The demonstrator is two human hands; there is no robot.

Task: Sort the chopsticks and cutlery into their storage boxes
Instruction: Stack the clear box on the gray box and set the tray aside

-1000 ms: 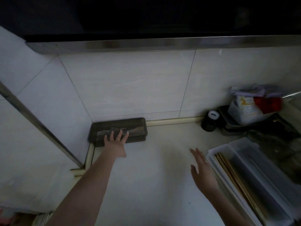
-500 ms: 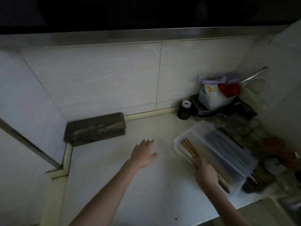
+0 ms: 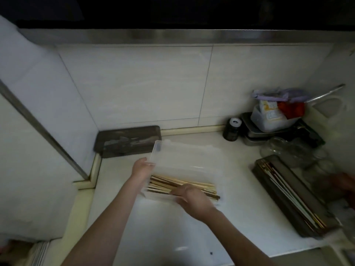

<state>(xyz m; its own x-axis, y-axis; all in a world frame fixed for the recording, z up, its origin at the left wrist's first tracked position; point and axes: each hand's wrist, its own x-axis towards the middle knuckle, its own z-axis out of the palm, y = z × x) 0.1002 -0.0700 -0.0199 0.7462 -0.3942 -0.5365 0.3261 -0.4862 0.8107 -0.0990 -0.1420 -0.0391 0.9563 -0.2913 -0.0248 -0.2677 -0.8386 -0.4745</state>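
Observation:
A clear plastic storage box (image 3: 184,162) lies in the middle of the white counter, with a bundle of wooden chopsticks (image 3: 180,185) along its near side. My left hand (image 3: 142,169) grips the box's left end. My right hand (image 3: 194,198) rests on the near edge, fingers over the chopsticks. A dark lidded cutlery box (image 3: 126,141) sits in the back left corner. Another dark box (image 3: 292,194) with long chopsticks inside lies open at the right.
At the back right stand a small black jar (image 3: 231,129), stacked metal trays (image 3: 257,135) holding a plastic tub (image 3: 272,118) of packets, and glass jars (image 3: 284,150). Tiled walls close off the back and left. The counter's front edge runs near the bottom right.
The clear box has come from the right side to the middle of the counter. Both hands have moved onto it, and the dark box on the right has come into sight.

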